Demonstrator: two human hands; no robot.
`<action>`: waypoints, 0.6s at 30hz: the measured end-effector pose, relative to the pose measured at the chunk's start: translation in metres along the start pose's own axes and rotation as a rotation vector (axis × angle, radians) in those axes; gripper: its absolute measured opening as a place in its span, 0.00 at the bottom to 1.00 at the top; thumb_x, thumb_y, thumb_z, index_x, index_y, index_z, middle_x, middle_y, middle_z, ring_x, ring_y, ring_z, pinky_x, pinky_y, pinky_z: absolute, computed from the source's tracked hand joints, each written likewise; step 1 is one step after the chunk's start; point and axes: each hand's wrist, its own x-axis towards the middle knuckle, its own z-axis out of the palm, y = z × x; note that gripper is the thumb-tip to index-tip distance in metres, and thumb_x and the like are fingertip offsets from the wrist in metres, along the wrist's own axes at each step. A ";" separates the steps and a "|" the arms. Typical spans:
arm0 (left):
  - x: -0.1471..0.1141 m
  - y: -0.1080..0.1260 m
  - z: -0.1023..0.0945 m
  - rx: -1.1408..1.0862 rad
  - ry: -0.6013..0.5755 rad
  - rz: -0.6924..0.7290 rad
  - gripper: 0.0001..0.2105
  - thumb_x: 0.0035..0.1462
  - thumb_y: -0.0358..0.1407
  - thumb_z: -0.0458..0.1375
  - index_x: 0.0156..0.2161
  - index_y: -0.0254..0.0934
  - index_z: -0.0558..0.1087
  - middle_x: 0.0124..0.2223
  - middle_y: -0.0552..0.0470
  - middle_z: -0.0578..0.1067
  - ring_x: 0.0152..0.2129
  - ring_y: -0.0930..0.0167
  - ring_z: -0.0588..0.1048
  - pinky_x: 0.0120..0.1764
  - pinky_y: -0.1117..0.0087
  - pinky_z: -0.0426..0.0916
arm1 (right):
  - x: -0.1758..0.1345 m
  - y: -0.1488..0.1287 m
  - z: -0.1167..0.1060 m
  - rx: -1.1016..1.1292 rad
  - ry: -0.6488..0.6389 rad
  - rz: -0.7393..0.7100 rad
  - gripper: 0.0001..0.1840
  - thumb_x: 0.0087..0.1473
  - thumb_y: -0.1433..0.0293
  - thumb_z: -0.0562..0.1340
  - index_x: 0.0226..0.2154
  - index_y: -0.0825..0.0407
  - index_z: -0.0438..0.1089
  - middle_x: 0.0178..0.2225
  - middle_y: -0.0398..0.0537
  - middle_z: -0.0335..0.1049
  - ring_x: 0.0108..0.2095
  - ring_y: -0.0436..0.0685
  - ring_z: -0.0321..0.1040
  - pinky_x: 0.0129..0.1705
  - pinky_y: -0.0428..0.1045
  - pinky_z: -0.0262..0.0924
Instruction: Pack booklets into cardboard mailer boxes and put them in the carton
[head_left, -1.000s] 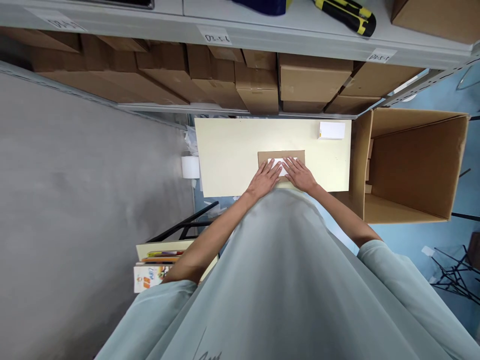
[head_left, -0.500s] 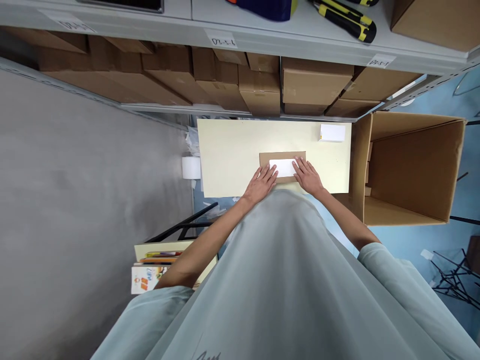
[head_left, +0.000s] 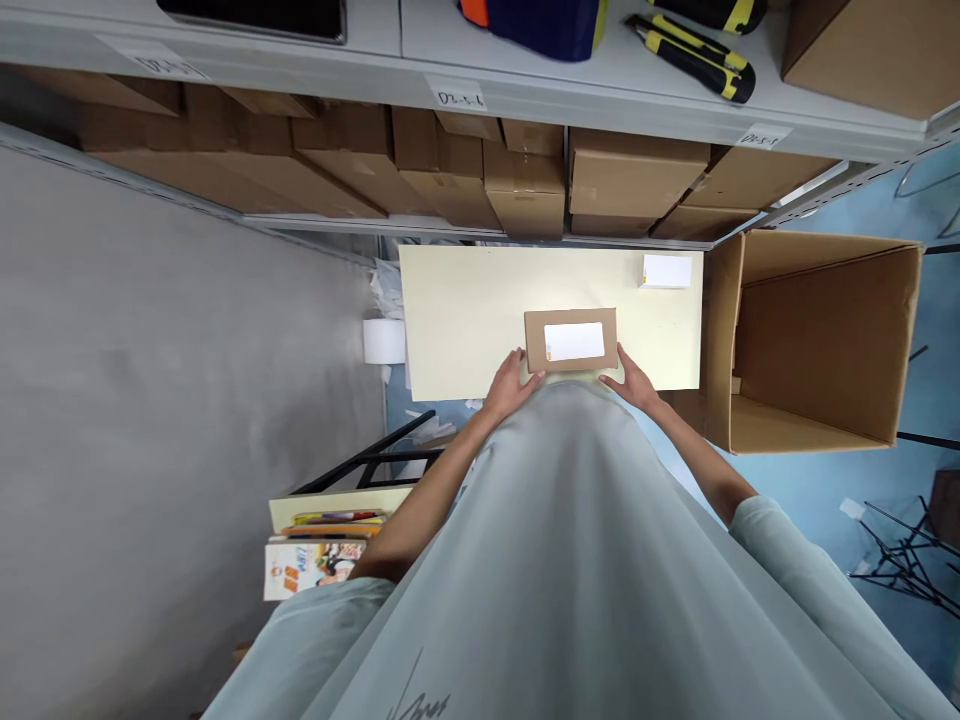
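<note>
1. Middle tag (head_left: 456, 94) on shelf edge (head_left: 600, 108): I read "D", then "5-6"; second character unclear.
2. Right tag (head_left: 763, 136): I make out "5-5" at its end.
3. Left tag (head_left: 154, 60): too skewed for me.
4. Magazine (head_left: 313, 568): orange characters, illegible.
5. Shirt (head_left: 600, 580): dark scrawl, illegible.

Ok so a small brown box (head_left: 573, 316) with a white label (head_left: 574, 342) is flanked by both hands, left hand (head_left: 513, 386) at one end, right hand (head_left: 632, 384) at the other, thumbs spread by the near edge. A white box (head_left: 667, 271) is parked far right on the cream table (head_left: 461, 320). A big open carton (head_left: 825, 330) is placed alongside.
</note>
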 end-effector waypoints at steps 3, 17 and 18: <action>0.003 -0.001 0.002 -0.132 -0.070 -0.021 0.36 0.66 0.51 0.66 0.74 0.42 0.67 0.64 0.43 0.81 0.60 0.55 0.81 0.64 0.50 0.77 | -0.001 -0.007 0.003 0.082 0.014 -0.003 0.48 0.72 0.52 0.59 0.83 0.48 0.39 0.71 0.56 0.71 0.66 0.73 0.76 0.61 0.70 0.77; 0.069 0.007 -0.064 -0.258 0.204 0.060 0.32 0.74 0.52 0.57 0.73 0.34 0.69 0.68 0.37 0.77 0.59 0.61 0.82 0.64 0.59 0.77 | 0.064 -0.069 -0.032 0.226 0.204 -0.040 0.35 0.73 0.49 0.57 0.72 0.48 0.70 0.58 0.51 0.84 0.54 0.69 0.84 0.60 0.64 0.79; 0.074 0.004 -0.069 -0.260 0.209 0.051 0.31 0.74 0.51 0.57 0.73 0.34 0.69 0.68 0.38 0.78 0.59 0.61 0.82 0.63 0.59 0.77 | 0.070 -0.075 -0.029 0.222 0.206 -0.034 0.33 0.72 0.52 0.58 0.71 0.49 0.70 0.57 0.51 0.84 0.53 0.68 0.84 0.59 0.63 0.79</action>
